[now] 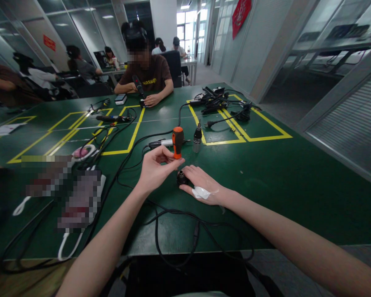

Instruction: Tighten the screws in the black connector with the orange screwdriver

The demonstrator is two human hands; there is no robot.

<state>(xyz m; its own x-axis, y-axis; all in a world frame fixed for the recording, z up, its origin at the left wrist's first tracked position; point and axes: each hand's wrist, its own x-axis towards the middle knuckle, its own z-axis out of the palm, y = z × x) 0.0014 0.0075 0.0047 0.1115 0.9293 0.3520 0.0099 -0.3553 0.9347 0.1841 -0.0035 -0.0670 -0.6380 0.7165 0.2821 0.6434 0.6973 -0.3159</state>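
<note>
My left hand [156, 166] pinches a screwdriver [177, 142] low on its orange and black handle, which stands upright with the butt end up. Its shaft is hidden behind the fingers. Just below, a small round black part [181, 178] with a metal stud on top rests on the green table, gripped between the thumb and fingers of my right hand [204, 183]. A white patch is taped to the back of that hand. Beyond the screwdriver lies a silver and black electric screwdriver [162, 143], and a black and grey pointed tool piece [197, 138] stands upright to its right.
Black cables [173, 212] loop across the table [281, 189] in front of me. Blurred phones [82, 200] with white cords lie at left. A heap of black cords and tools [214, 99] sits at the far right. Across the table, a person [145, 74] handles another power screwdriver [138, 85].
</note>
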